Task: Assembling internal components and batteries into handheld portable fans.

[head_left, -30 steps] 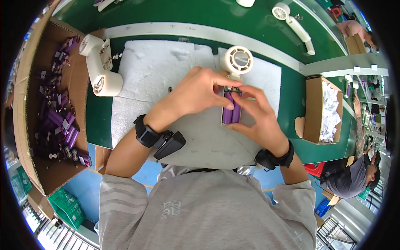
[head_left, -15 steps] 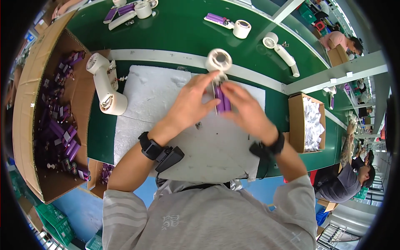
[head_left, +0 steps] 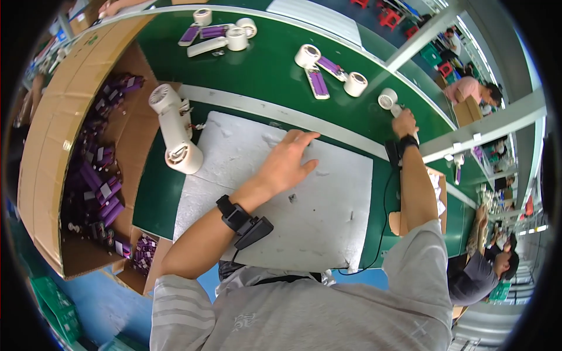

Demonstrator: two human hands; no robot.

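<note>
My left hand [head_left: 287, 164] hovers over the white foam sheet [head_left: 333, 216], holding nothing, thumb and fingers apart. Far to the right, my right hand [head_left: 404, 123] is closed round the handle of a white handheld fan, whose round head [head_left: 387, 99] shows beyond my fingers. On the green surface left of that hand lie an open fan with a purple battery handle [head_left: 318, 83] and another fan with a round white head [head_left: 355, 84], close together. A folded white fan body [head_left: 174, 126] stands beside the foam sheet at left, with small wired parts on its side.
A big cardboard box [head_left: 41, 158] of purple battery packs stands at left, with a smaller box [head_left: 133, 275] below it. More fan parts [head_left: 236, 38] lie at the far left. A carton [head_left: 395, 223] sits under my right forearm. A pale rail [head_left: 257, 104] crosses behind the foam.
The fan with purple batteries has left my hands and lies on the far green surface. My right hand has moved far right onto another fan; my left hand stays empty over the foam.
</note>
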